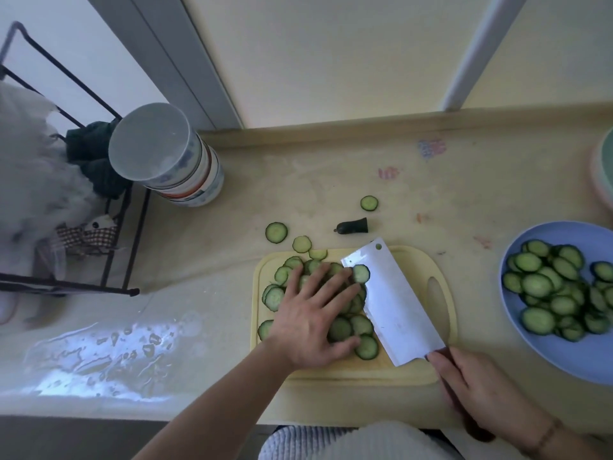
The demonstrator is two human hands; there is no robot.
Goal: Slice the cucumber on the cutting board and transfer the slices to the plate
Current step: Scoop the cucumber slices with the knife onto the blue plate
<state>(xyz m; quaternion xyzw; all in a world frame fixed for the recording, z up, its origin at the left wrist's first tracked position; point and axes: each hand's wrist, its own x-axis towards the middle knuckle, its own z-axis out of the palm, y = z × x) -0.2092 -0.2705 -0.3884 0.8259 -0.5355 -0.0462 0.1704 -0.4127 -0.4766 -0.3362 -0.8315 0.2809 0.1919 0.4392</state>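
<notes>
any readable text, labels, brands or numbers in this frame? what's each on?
None readable.
Stacked bowls: blue pattern on the sides, too blurred to tell if it is text.
Countertop: faint coloured marks, not legible.
Cleaver: no marking visible on the blade.

left hand (310, 322) flat on cucumber slices (351, 323), right hand (477, 386) gripping cleaver (394, 303)

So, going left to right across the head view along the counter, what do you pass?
Black wire rack → stack of bowls → left hand on the cucumber slices → cleaver → right hand → blue plate.
</notes>
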